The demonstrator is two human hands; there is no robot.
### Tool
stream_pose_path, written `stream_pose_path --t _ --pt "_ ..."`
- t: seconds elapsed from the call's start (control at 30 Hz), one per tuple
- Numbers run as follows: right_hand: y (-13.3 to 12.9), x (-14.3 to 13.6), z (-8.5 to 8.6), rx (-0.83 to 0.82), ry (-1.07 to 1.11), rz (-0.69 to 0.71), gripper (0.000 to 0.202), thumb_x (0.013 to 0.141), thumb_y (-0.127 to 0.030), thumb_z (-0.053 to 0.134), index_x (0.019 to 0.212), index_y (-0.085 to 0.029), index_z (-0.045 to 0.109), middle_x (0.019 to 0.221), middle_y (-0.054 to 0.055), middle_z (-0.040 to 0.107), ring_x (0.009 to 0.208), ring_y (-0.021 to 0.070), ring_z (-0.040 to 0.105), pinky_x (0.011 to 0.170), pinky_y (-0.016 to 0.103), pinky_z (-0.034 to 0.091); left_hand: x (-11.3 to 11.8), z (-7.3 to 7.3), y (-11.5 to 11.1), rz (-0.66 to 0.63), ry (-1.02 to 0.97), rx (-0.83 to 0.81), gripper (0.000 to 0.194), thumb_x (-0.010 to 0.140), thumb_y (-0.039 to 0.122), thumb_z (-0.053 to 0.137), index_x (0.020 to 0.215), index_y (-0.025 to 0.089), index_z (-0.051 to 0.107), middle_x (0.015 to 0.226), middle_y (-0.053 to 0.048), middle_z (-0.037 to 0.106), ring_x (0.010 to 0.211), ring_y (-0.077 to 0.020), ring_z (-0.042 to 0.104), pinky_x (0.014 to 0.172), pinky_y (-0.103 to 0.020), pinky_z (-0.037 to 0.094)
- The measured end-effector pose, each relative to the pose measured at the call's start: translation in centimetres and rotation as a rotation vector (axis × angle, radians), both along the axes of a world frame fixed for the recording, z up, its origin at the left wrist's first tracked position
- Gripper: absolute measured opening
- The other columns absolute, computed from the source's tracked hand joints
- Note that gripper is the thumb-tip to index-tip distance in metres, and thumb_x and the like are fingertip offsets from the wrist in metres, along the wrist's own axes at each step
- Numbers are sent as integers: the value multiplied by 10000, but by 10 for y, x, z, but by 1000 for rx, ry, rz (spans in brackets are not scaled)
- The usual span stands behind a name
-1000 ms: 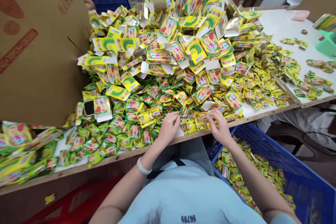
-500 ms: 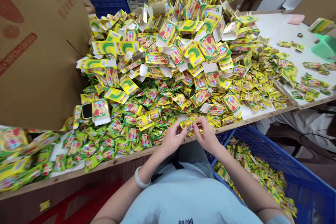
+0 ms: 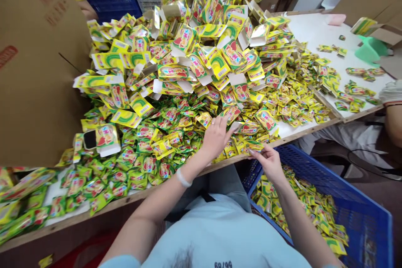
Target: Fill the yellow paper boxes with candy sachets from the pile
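My left hand (image 3: 216, 136) reaches over the heap with its fingers stretched out. Its fingertips are at a small printed candy box (image 3: 233, 112) and look to touch it; no grip on it shows. Near the table's front edge, my right hand (image 3: 270, 164) pinches a yellow candy packet (image 3: 256, 146) between thumb and fingers. Around both hands lie loose green packets (image 3: 176, 117) and yellow packets (image 3: 290, 100). Another flattened box (image 3: 248, 128) rests between the hands, with one more box (image 3: 266, 119) to its right.
A tall pile of open printed boxes (image 3: 216, 60) covers the table's middle. A large carton (image 3: 34, 71) stands left, near a dark-screened device (image 3: 89, 139). A blue crate (image 3: 366, 222) with packets sits below right. Another person's arm (image 3: 396, 123) shows at far right.
My hands have come apart: the left has moved up to the box on the heap, the right sideways with the yellow packet. The view has shifted right, and another person's arm has appeared.
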State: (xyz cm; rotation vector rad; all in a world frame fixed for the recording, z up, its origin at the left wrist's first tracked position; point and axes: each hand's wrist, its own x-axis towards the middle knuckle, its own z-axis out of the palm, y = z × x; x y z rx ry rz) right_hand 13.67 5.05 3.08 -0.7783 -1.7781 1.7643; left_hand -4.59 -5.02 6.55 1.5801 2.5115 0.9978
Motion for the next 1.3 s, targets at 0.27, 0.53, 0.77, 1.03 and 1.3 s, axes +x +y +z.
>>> stream_pose_path --t 0.27,0.53,0.77,1.03,1.3 --pt "46 9 28 337 -61 71 148 742 -348 785 851 -250 758 1203 72 661 1195 271 577 1094 457 407 -30 18 5 -217 326 -46 214 980 311 502 931 177 661 1064 -117 618 965 -239 539 850 -376 441" --pt "1 -38 26 54 135 395 157 778 -349 765 891 -239 754 1100 71 706 1033 243 670 916 395 543 -15 34 -69 -135 -723 338 669 881 744 398 1214 188 567 989 -84 643 850 -188 629 763 -300 518" --pt "-36 -49 36 -128 171 365 251 756 -372 785 977 -265 734 1132 53 660 1011 218 653 898 369 556 8 16 -73 -211 -1066 449 505 887 611 551 1162 196 636 1210 -122 640 1217 -278 559 1074 -430 437" --pt "-19 -59 107 315 217 317 105 823 -317 730 884 -233 715 921 65 620 827 201 609 656 308 546 11 18 -81 -162 -1169 260 476 714 533 773 947 160 590 809 -20 605 731 -145 563 730 -305 514" --pt "-23 -72 123 785 26 622 113 910 -182 555 863 -211 653 919 61 575 770 159 565 608 257 478 14 32 -92 -273 -1027 173 582 759 419 755 1244 174 547 884 -38 637 730 -160 570 712 -297 505"
